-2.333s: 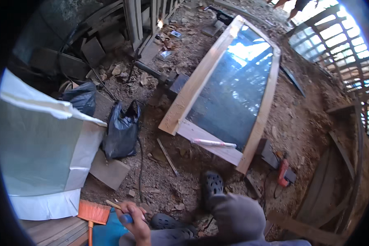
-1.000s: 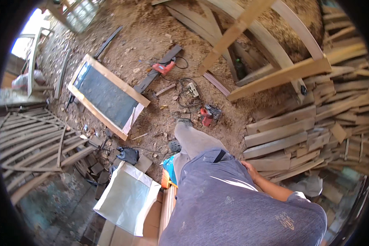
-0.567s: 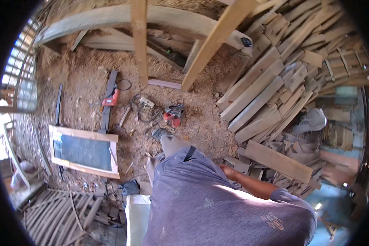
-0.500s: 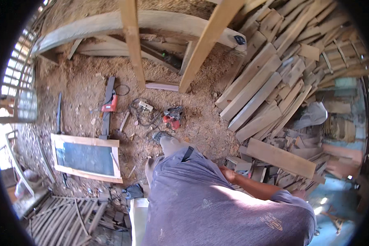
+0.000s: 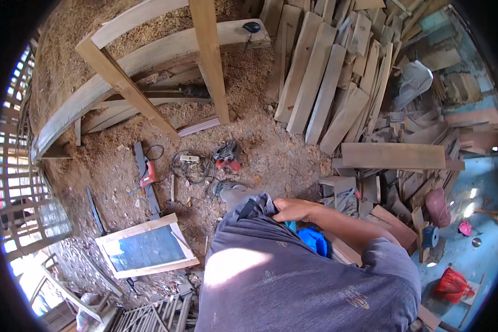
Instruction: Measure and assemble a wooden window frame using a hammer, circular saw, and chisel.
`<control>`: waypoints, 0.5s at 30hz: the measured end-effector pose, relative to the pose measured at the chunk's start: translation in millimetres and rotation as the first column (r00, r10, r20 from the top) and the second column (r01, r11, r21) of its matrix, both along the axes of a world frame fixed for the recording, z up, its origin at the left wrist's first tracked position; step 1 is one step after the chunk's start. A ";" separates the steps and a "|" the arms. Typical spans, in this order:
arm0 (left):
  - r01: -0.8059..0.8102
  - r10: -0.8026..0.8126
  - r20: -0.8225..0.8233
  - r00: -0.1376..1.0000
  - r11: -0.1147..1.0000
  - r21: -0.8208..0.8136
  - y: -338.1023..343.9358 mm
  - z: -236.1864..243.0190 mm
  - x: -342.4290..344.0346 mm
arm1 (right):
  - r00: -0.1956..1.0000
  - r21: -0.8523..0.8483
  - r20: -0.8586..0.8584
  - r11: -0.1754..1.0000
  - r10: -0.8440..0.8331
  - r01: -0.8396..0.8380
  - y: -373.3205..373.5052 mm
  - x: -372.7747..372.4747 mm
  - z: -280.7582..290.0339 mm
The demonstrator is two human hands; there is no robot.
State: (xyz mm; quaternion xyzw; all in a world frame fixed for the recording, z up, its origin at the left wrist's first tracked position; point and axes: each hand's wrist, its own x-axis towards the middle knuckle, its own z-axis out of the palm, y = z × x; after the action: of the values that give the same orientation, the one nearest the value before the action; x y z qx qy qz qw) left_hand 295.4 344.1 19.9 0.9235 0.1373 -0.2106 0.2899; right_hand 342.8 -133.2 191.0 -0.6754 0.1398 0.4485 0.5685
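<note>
Sawdust-covered floor (image 5: 94, 66) and stacked planks (image 5: 326, 77) now fill the view, swung round since the glazed wooden frame (image 5: 144, 252) lay close ahead; work turned toward the lumber pile. Right hand (image 5: 296, 210) closed against grey shirt hem (image 5: 254, 207), just above blue cloth (image 5: 315, 240), possibly gripping it. Left hand out of view, grip untold
</note>
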 end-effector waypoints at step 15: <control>0.247 -0.245 -0.047 0.968 0.968 0.032 20.5 29.7 26.2 | 0.906 0.246 -0.207 0.877 -0.368 0.413 -11.7 -81.2 -79.0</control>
State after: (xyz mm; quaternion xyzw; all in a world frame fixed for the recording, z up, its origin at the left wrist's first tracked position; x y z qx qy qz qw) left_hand 321.6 364.6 49.7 0.9340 0.0317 -0.2620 0.2410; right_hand 261.6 -144.9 112.0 -0.5076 0.2512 0.3904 0.7258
